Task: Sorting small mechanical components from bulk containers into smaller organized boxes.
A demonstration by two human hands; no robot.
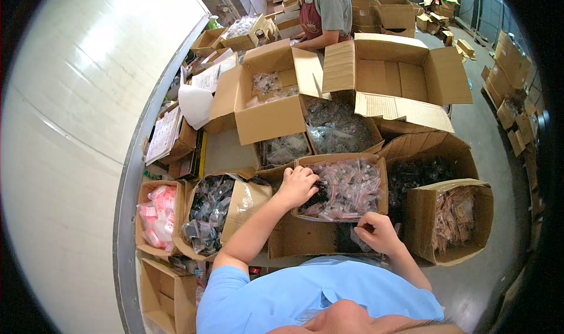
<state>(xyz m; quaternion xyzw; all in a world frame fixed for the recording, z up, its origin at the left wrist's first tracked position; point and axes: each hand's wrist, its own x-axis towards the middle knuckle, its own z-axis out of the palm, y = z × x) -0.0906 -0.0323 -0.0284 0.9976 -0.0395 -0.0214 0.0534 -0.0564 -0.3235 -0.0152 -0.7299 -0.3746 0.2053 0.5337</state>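
Pkt box [383, 187] has long axis sideways; L fingers [308, 179] curled, R fingers [368, 219] narrow, can't tell grip.

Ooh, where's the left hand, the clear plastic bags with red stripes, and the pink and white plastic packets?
Left hand [298, 187]: head view, its back.
Clear red-striped plastic bags [351, 188]: head view, the pile's middle.
Pink and white plastic packets [158, 217]: head view, the heap's middle.

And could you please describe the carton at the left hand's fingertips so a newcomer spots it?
From the blue shirt at the bottom, look up to the left hand. The carton it reaches over holds mostly clear, red-striped packets, unlike the dark-filled carton to its right.
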